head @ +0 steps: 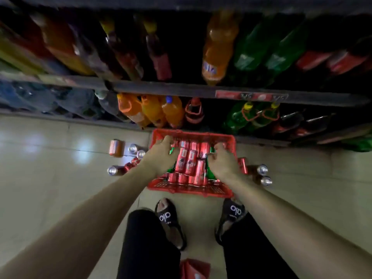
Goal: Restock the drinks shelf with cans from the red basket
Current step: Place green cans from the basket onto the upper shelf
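Observation:
A red plastic basket point(193, 190) sits on the tiled floor in front of the drinks shelf point(181, 88). It holds several red cans point(191, 162) lying on their sides and some green cans. Both my hands reach down into it. My left hand point(159, 156) curls its fingers round a green can point(172, 151) at the basket's left side. At the right side, my right hand point(221, 160) curls its fingers over another green can point(210, 172). The cans under my palms are mostly hidden.
Loose cans stand and lie on the floor left of the basket point(120, 158) and right of it point(261, 174). The shelves hold orange, green and dark bottles point(153, 111). My feet in black sandals point(171, 218) stand just behind the basket. A red object point(194, 268) lies between my legs.

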{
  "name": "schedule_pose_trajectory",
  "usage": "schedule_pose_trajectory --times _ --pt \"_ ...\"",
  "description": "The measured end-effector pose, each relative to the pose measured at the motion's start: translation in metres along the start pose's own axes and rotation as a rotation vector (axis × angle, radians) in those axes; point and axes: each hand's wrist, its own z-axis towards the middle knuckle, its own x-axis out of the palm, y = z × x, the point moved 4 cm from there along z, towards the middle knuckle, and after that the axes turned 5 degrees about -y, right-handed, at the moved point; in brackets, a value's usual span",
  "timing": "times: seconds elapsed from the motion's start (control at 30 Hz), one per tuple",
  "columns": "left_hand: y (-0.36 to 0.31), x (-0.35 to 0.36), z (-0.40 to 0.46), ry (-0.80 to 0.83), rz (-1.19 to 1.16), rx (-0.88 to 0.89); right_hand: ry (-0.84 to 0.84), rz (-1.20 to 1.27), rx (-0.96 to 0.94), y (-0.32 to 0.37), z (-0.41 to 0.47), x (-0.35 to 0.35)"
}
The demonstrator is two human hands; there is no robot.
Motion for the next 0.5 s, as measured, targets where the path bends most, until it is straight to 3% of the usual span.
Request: schedule_pose_trajectory --times 0.1,0.27,0.37,0.5 --pt "0.067 0.064 0.052 0.017 0.018 -0.092 0.103 0.024 0.118 -0.052 0.054 0.086" --pt "0.162 0.161 0.135 0.035 0.080 -0.198 0.065 0.002 0.233 -0.124 0.142 0.198" --pt "0.201 0.207 0.182 0.029 0.057 -0.286 -0.063 0.012 0.301 -0.158 0.180 0.246" --pt "0.220 0.237 0.224 0.019 0.201 -0.334 -0.454 -0.002 0.346 -0.179 0.192 0.269"
